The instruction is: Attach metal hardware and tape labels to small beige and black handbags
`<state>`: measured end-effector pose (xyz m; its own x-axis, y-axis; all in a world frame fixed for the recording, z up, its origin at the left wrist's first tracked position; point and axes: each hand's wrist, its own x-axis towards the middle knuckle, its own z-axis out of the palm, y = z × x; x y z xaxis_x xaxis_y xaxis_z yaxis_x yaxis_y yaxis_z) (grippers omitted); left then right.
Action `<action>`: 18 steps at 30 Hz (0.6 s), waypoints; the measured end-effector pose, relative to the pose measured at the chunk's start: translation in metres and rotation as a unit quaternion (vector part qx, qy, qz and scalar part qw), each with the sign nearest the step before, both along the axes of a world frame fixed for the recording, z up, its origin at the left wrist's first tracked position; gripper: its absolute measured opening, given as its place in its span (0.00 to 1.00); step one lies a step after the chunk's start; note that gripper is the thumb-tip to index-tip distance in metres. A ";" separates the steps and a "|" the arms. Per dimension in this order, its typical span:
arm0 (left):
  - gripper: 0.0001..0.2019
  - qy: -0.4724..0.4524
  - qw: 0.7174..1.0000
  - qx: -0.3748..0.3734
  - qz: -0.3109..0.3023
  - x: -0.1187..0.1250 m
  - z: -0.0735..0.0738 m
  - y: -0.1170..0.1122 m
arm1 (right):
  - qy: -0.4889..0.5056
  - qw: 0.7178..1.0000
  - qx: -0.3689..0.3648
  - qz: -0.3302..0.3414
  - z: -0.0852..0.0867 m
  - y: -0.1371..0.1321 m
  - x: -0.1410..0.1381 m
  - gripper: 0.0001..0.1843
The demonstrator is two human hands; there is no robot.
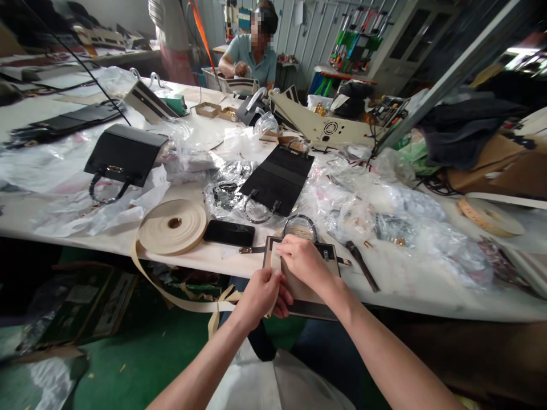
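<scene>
A person's two bare hands work a cream strip (276, 259) over one dark-edged bag piece (305, 286) at the near edge of a crowded tabletop (405, 290). The left hand (265, 293) has its grip closed, thumb and fingers pinching the strip; the right hand (302, 259) sets bunched fingertips on its upper end, though whether that grip closes on it cannot be told. One dark curved handle (314, 224) stands just beyond, and two metal-ended straps jut from the sides.

Two rolls share the surface: a cream roll (188, 230) at left, its tail looping below the edge toward the left hand, and a tan roll (491, 217) at far right, its markings too small to read. Two black bags (277, 176) lie farther back. One black phone (229, 233) rests beside the cream roll; one long dark tool (362, 266) lies right of the work. Across the tabletop sits one co-worker in a light blue shirt (268, 65); another figure (168, 31) is cut off above. The hands hide part of the bag piece.
</scene>
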<state>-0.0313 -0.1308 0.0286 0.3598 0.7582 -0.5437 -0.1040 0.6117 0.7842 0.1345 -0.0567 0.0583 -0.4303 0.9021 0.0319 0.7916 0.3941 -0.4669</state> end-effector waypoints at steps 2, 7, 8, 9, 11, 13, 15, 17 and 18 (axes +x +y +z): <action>0.24 0.008 1.000 0.019 0.007 0.001 -0.003 -0.004 | -0.017 1.000 0.003 0.006 0.003 0.004 -0.002 0.17; 0.20 0.045 0.998 0.037 0.009 0.005 -0.009 0.000 | -0.107 0.994 0.011 0.037 0.014 0.015 -0.010 0.18; 0.18 0.056 0.998 0.039 0.006 0.005 -0.008 0.001 | -0.131 0.990 0.006 0.046 0.017 0.017 -0.012 0.18; 0.17 0.066 0.997 0.043 0.007 0.005 -0.006 0.002 | -0.156 0.986 0.000 0.055 0.020 0.019 -0.016 0.18; 0.15 0.080 0.995 0.049 0.015 0.006 0.006 0.001 | -0.198 0.978 -0.015 0.067 0.026 0.021 -0.023 0.18; 0.16 0.070 0.996 0.056 0.003 0.008 0.027 -0.007 | -0.217 0.973 -0.026 0.066 0.031 0.024 -0.028 0.16; 0.17 0.034 0.996 0.076 -0.033 0.010 0.051 -0.017 | -0.204 0.976 -0.038 0.060 0.032 0.028 -0.029 0.15; 0.19 0.008 0.993 0.103 -0.048 0.007 0.071 -0.027 | -0.145 0.987 -0.055 0.046 0.030 0.032 -0.022 0.14; 0.20 0.004 0.993 0.110 -0.039 0.004 0.075 -0.031 | -0.096 0.992 -0.069 0.038 0.028 0.033 -0.015 0.14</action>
<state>-0.0269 -0.1613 0.1038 0.4179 0.8290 -0.3715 -0.0561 0.4317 0.9003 0.1196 -0.0236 0.0866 -0.4832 0.8573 -0.1777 0.8415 0.3988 -0.3644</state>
